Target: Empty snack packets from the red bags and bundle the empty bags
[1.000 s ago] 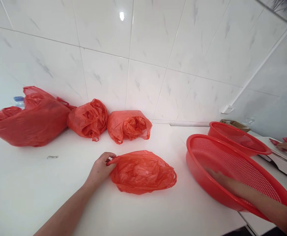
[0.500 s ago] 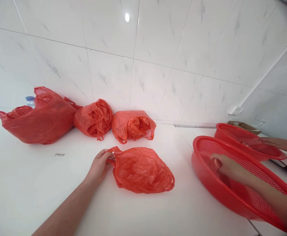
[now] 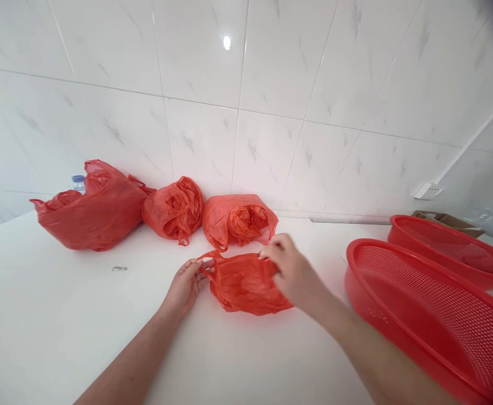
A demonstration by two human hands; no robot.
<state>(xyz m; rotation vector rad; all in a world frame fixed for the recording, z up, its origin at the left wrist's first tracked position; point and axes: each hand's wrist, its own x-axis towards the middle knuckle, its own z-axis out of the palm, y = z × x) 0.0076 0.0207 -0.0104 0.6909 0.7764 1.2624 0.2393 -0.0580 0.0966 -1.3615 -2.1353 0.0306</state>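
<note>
A thin red plastic bag (image 3: 246, 292) lies on the white tabletop in front of me, its mouth spread open towards the far side. My left hand (image 3: 191, 278) is closed on a handle at the bag's left end, fingers pinched together. Over the bag's right part hangs my right hand (image 3: 291, 270), fingers curled and somewhat blurred. Something red shows near its fingertips; whether that is bag film or a separate item I cannot tell. The near large red plastic sieve basket (image 3: 381, 332) stands to the right, beside my right forearm.
Along the tiled wall sit a bulging red bag (image 3: 94, 216), a rounded red bag (image 3: 173, 211) and another filled red bag (image 3: 219, 219). A blue-capped bottle (image 3: 78, 183) peeks out at left. A second red basket (image 3: 432, 242) and a cardboard box (image 3: 451, 221) are behind right.
My right hand has left the near basket and moved left to the bag. My left hand keeps its hold. Another person's hand at the far basket is out of view. The camera view has shifted.
</note>
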